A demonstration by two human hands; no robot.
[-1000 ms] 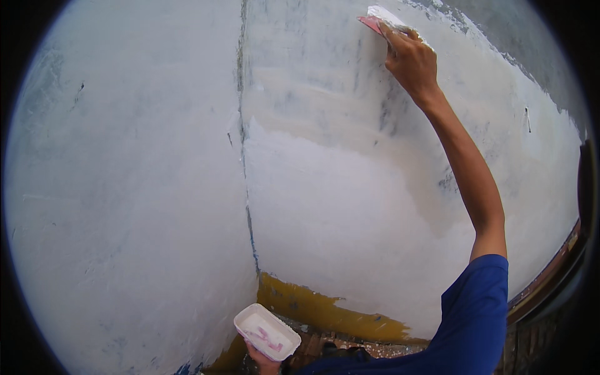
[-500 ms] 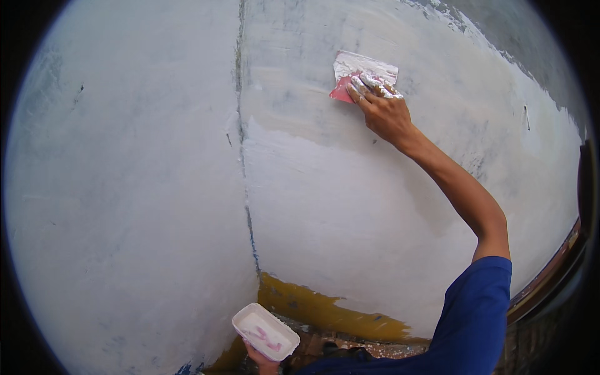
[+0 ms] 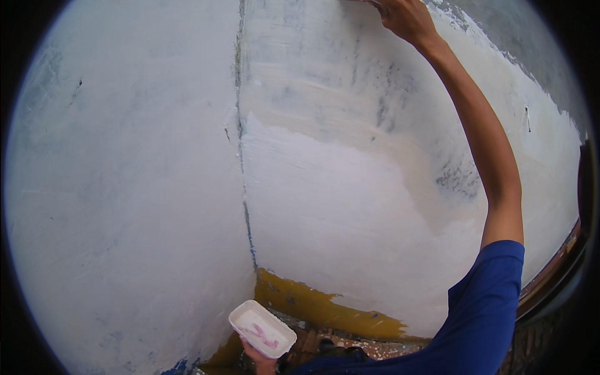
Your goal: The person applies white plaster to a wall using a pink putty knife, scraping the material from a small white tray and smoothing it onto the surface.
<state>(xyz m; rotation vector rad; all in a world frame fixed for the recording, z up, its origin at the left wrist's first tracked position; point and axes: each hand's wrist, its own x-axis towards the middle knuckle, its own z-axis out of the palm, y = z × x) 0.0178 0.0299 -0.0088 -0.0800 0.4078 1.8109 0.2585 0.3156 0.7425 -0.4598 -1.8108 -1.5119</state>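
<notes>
A thin, pinkish-edged flat tool (image 3: 367,2), its material unclear, lies at the upper part of the whitish, smeared right-hand wall (image 3: 337,181), nearly all cut off by the upper border. The bare right hand (image 3: 405,16) pinches it at the fingertips, the arm extended; how the remaining fingers lie, and whether the blade touches the wall, cannot be told. For an even coat, the tool is best kept at a shallow, constant angle, with light, steady pressure and overlapping strokes; the dark, speckled patch (image 3: 458,178) beside the forearm seems to call for fuller cover than the paler area toward the wall's lower edge. Near the lower end of the dark vertical corner seam (image 3: 242,156), just above the floor, the left hand (image 3: 259,360) clasps a white rectangular plastic tub (image 3: 273,319) by its lower side, the fingers underneath hidden. The open tub is tilted, showing whitish residue and pink streaks inside; holding it more level would likely guard against spills. A mustard-yellow painted band (image 3: 325,307) borders the right-hand wall's lower edge.
</notes>
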